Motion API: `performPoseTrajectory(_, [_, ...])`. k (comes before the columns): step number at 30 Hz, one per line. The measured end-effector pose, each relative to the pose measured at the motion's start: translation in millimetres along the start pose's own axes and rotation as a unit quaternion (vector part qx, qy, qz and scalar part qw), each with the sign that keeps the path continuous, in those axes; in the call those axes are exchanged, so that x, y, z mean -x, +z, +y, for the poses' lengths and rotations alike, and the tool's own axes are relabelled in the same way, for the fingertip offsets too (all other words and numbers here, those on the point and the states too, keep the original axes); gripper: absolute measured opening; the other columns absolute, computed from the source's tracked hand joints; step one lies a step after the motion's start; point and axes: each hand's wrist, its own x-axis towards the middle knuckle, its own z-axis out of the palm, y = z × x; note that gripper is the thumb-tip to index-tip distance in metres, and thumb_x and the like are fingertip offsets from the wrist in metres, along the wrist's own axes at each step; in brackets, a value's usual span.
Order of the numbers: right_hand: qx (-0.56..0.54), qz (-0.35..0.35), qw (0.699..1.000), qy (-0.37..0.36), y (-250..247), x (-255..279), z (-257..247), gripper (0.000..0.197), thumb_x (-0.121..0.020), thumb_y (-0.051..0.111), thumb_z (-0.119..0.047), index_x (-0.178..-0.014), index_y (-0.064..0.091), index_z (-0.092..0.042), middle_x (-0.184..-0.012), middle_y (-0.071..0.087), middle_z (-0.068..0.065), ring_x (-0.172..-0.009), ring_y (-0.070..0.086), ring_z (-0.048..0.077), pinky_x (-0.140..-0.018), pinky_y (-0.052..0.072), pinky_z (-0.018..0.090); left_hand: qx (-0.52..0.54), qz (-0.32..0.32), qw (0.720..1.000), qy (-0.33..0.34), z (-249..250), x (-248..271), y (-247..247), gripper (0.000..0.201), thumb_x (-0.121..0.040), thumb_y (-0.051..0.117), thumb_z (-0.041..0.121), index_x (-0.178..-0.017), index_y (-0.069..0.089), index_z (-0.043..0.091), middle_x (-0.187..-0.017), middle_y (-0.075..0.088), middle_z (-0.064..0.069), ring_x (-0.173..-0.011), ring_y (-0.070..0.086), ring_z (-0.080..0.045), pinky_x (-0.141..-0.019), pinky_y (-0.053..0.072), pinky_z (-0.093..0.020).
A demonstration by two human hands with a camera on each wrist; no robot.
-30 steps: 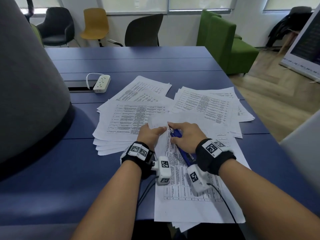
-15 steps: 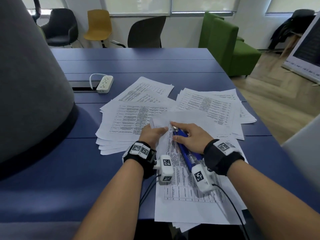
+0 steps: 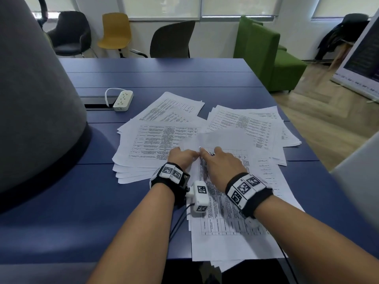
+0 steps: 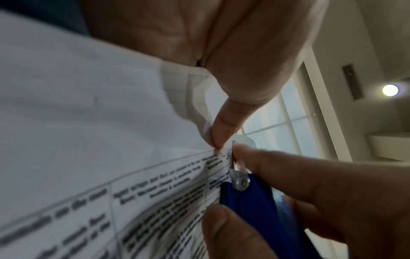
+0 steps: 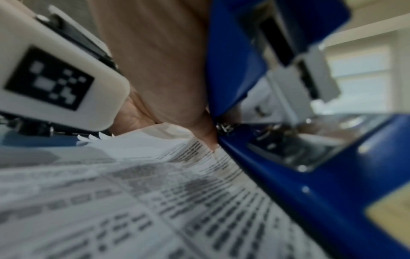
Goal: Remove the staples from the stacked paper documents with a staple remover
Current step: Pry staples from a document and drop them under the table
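Right grip clamped on the blue remover, metal tip nosed in at the stapled corner. Left grip pinching the folded-back sheet at 12 o'clock, presumably to bare the staple. Papers flat on worktop.

A white plastic power strip lies near the blue table's far-left edge; a green sofa stands beyond its right corner.

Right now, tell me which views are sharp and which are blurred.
Head view: mostly sharp, wide-angle bending at the edges. Left wrist view: the printed sheet smears toward the bottom; a ceiling light glares. Right wrist view: the blue staple remover is soft.
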Motion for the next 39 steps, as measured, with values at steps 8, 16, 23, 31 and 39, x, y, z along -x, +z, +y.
performPoseTrajectory(8, [0.013, -0.007, 0.999, -0.038, 2, -3, 11, 0.070, -0.094, 0.049, -0.013, -0.155, 0.021, -0.032, -0.112, 0.047, 0.009, -0.090, 0.060, 0.033, -0.068, 0.049, 0.040, -0.064, 0.015, 0.998, -0.008, 5, 5, 0, 0.017, -0.077, 0.072, -0.009, -0.089, 0.064, 0.001, -0.084, 0.069, -0.012, -0.086, 0.070, -0.030, -0.077, 0.055, -0.034])
performPoseTrajectory(16, [-0.034, -0.006, 0.994, -0.107, 0, -16, 35, 0.053, -0.103, 0.041, -0.032, -0.153, 0.025, -0.042, -0.098, 0.045, 0.001, -0.081, 0.055, 0.025, -0.073, 0.053, 0.042, -0.059, -0.012, 0.998, -0.014, 11, 18, -4, 0.019, -0.084, 0.069, -0.011, -0.084, 0.057, 0.004, -0.075, 0.064, -0.009, -0.066, 0.063, -0.020, -0.047, 0.051, -0.021])
performPoseTrajectory(23, [0.004, -0.017, 0.992, -0.121, -2, -13, 47, 0.052, -0.104, 0.040, -0.034, -0.151, 0.024, -0.049, -0.099, 0.045, -0.001, -0.081, 0.055, 0.024, -0.069, 0.051, 0.039, -0.018, -0.040, 0.998, 0.052, 25, 9, -8, 0.049, -0.057, 0.092, 0.028, -0.096, 0.067, 0.011, -0.100, 0.076, -0.019, -0.086, 0.075, -0.033, -0.082, 0.060, -0.059])
performPoseTrajectory(31, [-0.015, 0.024, 0.994, -0.102, -2, -6, 54, 0.056, -0.104, 0.039, -0.031, -0.154, 0.019, -0.047, -0.098, 0.043, -0.001, -0.076, 0.049, 0.021, -0.065, 0.046, 0.036, -0.160, -0.050, 0.985, 0.044, 49, 20, -3, 0.005, -0.091, 0.070, -0.002, -0.093, 0.067, 0.001, -0.079, 0.068, -0.009, -0.051, 0.067, -0.012, -0.035, 0.046, -0.016])
performPoseTrajectory(39, [-0.155, 0.032, 0.982, -0.101, -4, 6, 48, 0.063, -0.100, 0.052, -0.034, -0.155, 0.023, -0.045, -0.093, 0.046, -0.004, -0.083, 0.051, 0.019, -0.078, 0.050, 0.036, -0.255, 0.006, 0.959, 0.126, 24, 5, -27, 0.045, -0.084, 0.078, 0.022, -0.127, 0.066, 0.028, -0.136, 0.059, -0.001, -0.119, 0.060, -0.022, -0.106, 0.049, -0.038])
